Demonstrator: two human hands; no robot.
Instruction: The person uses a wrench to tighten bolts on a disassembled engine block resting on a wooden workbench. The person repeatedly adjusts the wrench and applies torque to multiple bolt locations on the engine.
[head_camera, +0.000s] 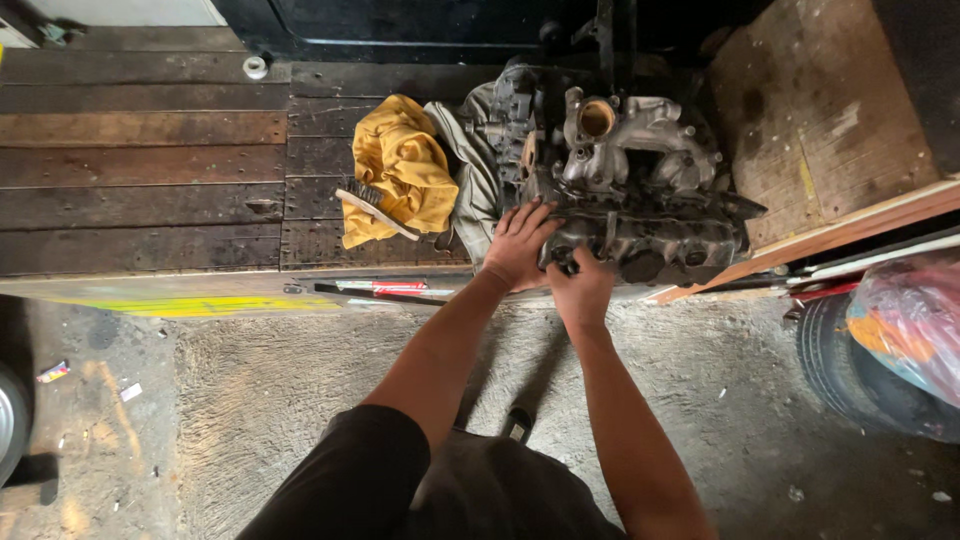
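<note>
Hands (520, 245) (582, 290) on grey engine block (640, 190), yellow cloth (400, 165) beside

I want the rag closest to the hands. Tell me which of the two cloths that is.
The grey cloth, lying against the engine part just above the left hand. The yellow cloth lies farther left, with a brush on it.

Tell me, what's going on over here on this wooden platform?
A person is bent over a grimy metal engine that sits at the edge of a dark wooden platform. Both hands are on its near side: the left hand lies flat against it, and the right hand grips its lower front. Beside the engine lie a yellow cloth with a wire brush on top.
</note>
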